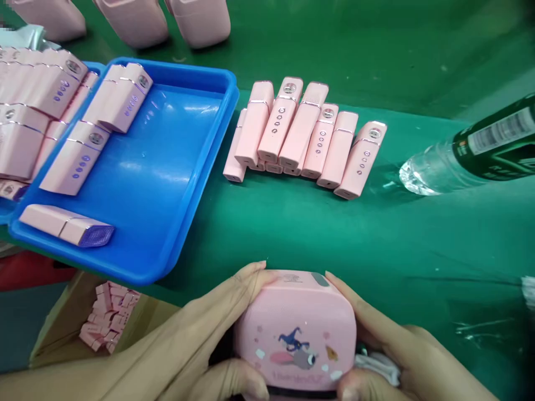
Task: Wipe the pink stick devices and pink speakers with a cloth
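Note:
Low in the view, a pink rounded box point(298, 314), which looks like a small speaker, carries a cartoon rabbit in a blue hat. My left hand point(234, 323) grips its left side, fingers over the top edge and thumb along the bottom. On its other side my right hand point(388, 340) holds it in the same way. A crumpled clear plastic piece point(378, 366) shows between my right hand's fingers and thumb, partly hidden. Beyond the box lies a pile of slim pink microphones point(320, 139) with silver bands and round buttons.
A blue tray point(175, 167) at left holds several pink microphones; another heaped tray is beyond it. Below stands a cardboard box point(56, 328) with more pink pieces. A clear bottle point(434, 167) with a green label lies at right. Pink rounded cases point(200, 22) line the back.

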### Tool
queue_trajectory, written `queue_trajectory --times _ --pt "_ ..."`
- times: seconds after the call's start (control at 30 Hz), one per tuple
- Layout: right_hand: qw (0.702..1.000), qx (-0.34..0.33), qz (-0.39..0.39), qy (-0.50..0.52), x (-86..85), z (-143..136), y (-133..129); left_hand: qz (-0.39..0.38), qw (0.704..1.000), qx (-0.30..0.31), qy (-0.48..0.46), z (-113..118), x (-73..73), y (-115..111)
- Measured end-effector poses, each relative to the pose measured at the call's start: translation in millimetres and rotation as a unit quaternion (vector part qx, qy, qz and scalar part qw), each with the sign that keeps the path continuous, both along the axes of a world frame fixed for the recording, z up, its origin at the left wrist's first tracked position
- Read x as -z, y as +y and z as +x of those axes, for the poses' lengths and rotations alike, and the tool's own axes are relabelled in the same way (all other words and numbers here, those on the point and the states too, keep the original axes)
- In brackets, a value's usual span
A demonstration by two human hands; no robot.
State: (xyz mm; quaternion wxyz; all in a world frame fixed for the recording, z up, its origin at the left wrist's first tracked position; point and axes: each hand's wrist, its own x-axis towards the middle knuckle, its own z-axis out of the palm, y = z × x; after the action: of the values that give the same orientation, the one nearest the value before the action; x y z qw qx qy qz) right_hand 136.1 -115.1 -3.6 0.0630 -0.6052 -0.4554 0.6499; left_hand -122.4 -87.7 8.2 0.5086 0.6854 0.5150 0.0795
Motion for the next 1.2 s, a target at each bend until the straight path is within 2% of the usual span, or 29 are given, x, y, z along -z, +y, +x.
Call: queue_trajectory --times 0.1,0.23,0.43,0.67,0.8,0.87,0.97,1.07,1.2 --pt "0.999 -0.033 0.021 0.021 -1.4 -1 5 -0.056 0.998 0.03 0.004 3 -7.7 12" --pt "0.996 -0.061 0.064 0.01 -8.7 -3 8 -0.054 0.998 -0.006 -0.02 10 -16.8 10" --pt "0.976 -0.117 0.131 -0.128 -16.6 -11 10 -0.031 0.998 -0.012 -0.044 25 -9.3 1" --pt "0.969 -0.152 0.138 -0.138 -8.2 -11 8 0.016 0.998 0.014 -0.055 28 -0.6 5" --pt "0.972 -0.108 0.159 -0.137 -4.7 -12 8 -0.004 0.996 0.064 -0.058 27 -1.4 10" --pt "0.976 -0.086 0.153 -0.126 -6.4 -13 13 -0.019 0.997 0.063 -0.049 28 -5.0 13" --pt "0.988 -0.067 0.132 -0.033 -12.0 -14 24 0.006 1.0 0.021 -0.018 30 -10.4 18" --pt "0.993 -0.027 0.104 0.052 -16.5 -14 37 -0.027 1.0 -0.01 -0.007 34 -12.1 31" --pt "0.992 0.073 0.011 0.099 -17.5 -12 51 -0.072 0.992 -0.079 -0.069 41 -11.9 54"
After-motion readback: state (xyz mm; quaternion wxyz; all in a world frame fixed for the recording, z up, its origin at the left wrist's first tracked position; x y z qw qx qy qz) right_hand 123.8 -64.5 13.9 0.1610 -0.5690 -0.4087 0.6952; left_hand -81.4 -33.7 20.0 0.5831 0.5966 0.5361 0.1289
